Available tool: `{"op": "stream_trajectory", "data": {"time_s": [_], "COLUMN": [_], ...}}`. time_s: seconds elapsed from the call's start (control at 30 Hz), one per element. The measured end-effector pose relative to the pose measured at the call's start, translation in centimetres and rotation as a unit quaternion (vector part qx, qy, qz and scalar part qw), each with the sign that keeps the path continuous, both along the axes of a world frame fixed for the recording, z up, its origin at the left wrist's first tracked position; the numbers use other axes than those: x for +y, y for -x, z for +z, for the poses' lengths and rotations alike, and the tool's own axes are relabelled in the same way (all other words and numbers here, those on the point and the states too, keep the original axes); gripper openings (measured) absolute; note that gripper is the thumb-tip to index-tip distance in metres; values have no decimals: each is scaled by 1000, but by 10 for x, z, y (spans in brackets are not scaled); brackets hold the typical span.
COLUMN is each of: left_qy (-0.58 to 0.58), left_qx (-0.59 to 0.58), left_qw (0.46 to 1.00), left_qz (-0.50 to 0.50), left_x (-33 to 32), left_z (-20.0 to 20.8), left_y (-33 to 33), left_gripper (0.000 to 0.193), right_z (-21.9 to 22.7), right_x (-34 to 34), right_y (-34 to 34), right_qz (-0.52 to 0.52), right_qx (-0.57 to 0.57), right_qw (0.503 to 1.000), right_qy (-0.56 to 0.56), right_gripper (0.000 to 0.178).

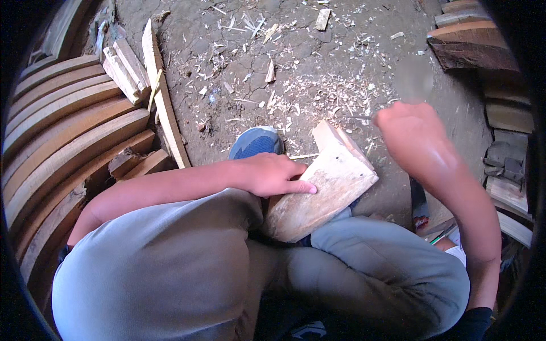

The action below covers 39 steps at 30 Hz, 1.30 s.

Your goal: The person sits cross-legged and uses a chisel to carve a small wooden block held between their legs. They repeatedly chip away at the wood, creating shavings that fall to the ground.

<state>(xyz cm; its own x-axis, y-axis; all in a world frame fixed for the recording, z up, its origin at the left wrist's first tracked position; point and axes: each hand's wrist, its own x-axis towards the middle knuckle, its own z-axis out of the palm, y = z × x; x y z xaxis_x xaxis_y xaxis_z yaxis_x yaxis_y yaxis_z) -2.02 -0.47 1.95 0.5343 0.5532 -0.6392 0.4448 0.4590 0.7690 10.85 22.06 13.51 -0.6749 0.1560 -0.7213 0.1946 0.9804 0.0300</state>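
Note:
A pale, thick wooden block (327,190) leans up at a slant between my knees, its narrow end pointing away from me. Two small dark spots mark its upper face. My left hand (273,175) grips the block's left edge, with the thumb lying across the top face and the other fingers partly hidden. Beyond the block's far right corner, my right hand (412,133) is raised in a closed fist. A thin dark tool (359,117) sticks out leftward from that fist, toward the block's far end but apart from it. Its kind cannot be made out.
Curved wooden boards (85,128) are stacked along the left, beside a long pale wood strip (162,96). More timber (469,40) is piled at the right. Wood shavings (335,94) litter the earth floor. My blue shoe (257,142) stands just beyond my left hand.

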Motion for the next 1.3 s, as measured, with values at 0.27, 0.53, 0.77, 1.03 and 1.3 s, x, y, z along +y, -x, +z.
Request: {"op": "stream_trajectory", "data": {"time_s": [0.27, 0.53, 0.77, 1.03, 1.3], "left_qy": [-28, -144, -82, -123, -143], "left_qx": [29, -39, -70, -37, -43], "left_qw": [990, 969, 961, 944, 934], "left_qz": [132, 199, 256, 305, 325], "left_x": [36, 26, 14, 16, 13], "left_z": [17, -42, -61, -32, -51], "left_y": [10, -11, 15, 1, 15], "left_gripper": [114, 66, 46, 45, 54], "right_z": [27, -73, -173, -196, -144], "right_x": [28, 26, -29, -42, -43], "right_y": [-78, -105, -91, -88, -112], "right_qz": [-130, -418, -435, -429, -508], "right_qx": [234, 204, 321, 333, 269], "right_qw": [961, 879, 813, 818, 762], "right_qy": [61, 102, 216, 192, 297], "right_gripper": [15, 22, 29, 43, 77]}}
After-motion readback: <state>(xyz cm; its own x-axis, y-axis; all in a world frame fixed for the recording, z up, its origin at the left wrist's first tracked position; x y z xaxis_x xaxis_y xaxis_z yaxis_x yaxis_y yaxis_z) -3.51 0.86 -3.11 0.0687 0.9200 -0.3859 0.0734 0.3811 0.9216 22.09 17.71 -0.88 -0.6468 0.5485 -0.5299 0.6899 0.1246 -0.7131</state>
